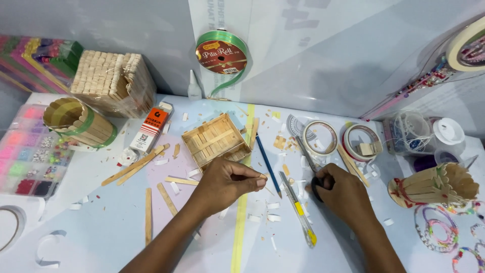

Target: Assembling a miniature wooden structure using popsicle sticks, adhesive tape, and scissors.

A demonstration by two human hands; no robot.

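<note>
Left hand (225, 183) resting on pale counter (101, 222), thumb and fingertips pinched together on small pale sliver of wood at roughly (263, 176); piece too small to name with certainty. Pinch held just in front of small open square box built from flat wooden craft sticks (215, 140), presumably to keep sliver steady and close to box.

Right hand (339, 191) closed around dark handles of metal scissors (309, 163). Blades pointing up and slightly left, away from the person, tips near two tape rolls (320, 137). Long axis of scissors running near-to-far, leaning left.

Box sitting flat, open side up, rotated so one corner points toward left hand; inner slats running diagonally, lower left to upper right.

Between the hands: blue pencil (268, 163) and yellow-and-grey utility knife (298, 212), both lying roughly parallel, upper left to lower right, within easy reach of either hand.

Loose wooden sticks (136, 164) scattered left of box, white paper scraps all over. Stick-built cylinder with green band (78, 122) lying on its side far left; second stick cup (434, 184) far right, also tipped. Green ribbon spool (221, 52) propped against back wall.
</note>
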